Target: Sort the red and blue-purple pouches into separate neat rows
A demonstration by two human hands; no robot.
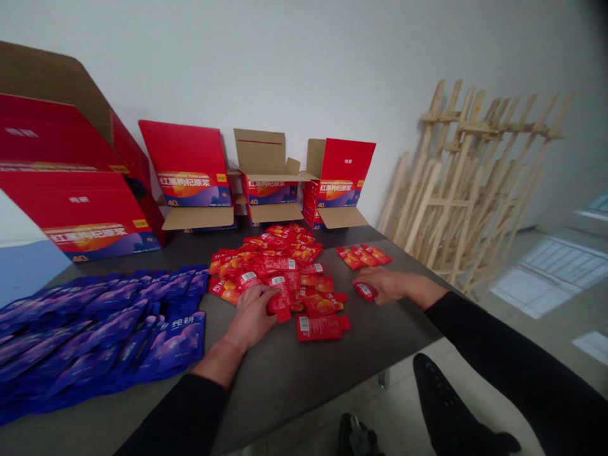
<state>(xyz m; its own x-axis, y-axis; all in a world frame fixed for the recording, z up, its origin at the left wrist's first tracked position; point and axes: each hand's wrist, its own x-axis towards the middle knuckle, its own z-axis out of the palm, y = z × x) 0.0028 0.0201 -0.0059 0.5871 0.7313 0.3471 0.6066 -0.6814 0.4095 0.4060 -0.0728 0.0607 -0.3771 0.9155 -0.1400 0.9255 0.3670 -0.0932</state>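
**Bare left hand (251, 316) and right hand (396, 284) work among glossy red sachets on a dark grey table (285, 380).**

The right hand's fingers, pressed together, pinch one glossy red sachet (365, 291) right of the heap; the left hand curls over another glossy red sachet (281, 303), its grip impossible to tell. The loose heap of red sachets (280, 266) lies mid-table, with three red sachets (363, 255) to the far right; lifting singly from the heap's edge should keep it from sliding. Red cardboard cartons (190, 164) along the far edge read 红黑枸杞原浆 and 40; near left, rows of glossy purple-blue sachets (109, 329) read 纯耕.
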